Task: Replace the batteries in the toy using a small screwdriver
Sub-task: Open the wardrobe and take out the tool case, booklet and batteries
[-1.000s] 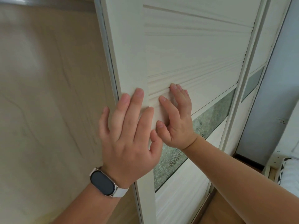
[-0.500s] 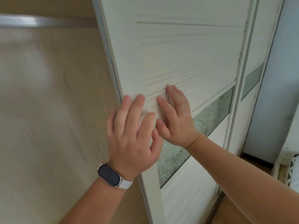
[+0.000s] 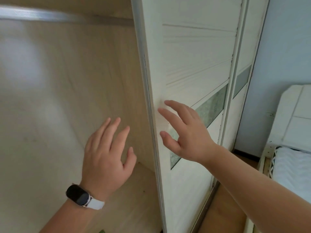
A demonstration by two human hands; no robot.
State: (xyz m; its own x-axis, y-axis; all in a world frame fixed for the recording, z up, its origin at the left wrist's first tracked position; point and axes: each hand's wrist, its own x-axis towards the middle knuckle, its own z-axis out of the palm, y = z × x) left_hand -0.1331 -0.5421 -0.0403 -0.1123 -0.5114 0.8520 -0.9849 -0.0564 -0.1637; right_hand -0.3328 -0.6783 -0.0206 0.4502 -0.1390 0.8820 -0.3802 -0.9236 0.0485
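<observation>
My left hand (image 3: 106, 158) is held out in front of the open wardrobe (image 3: 67, 89), fingers straight and spread, holding nothing. It is just left of the edge of the white sliding door (image 3: 193, 61) and apart from it. A dark watch (image 3: 79, 196) on a white strap sits on that wrist.

My right hand (image 3: 186, 132) is also spread and holds nothing, with the fingers straight and the thumb out below them. Its fingertips (image 3: 161, 110) reach the door's face close to the left edge; the blur there keeps me from telling whether they touch the panel. The two hands are apart, one either side of the door's edge.

The door has grooved panels and a slanting strip of frosted glass (image 3: 212, 103). A second door (image 3: 249, 39) stands just right of it. Inside the wardrobe a metal rail (image 3: 33, 15) runs across the far top, above pale wood walls.

To the right are a pale blue wall (image 3: 282, 47), a white headboard (image 3: 296, 111) and a bed (image 3: 292, 165); brown floor (image 3: 223, 207) shows near the door's foot.

I cannot tell where the toy is from here.
</observation>
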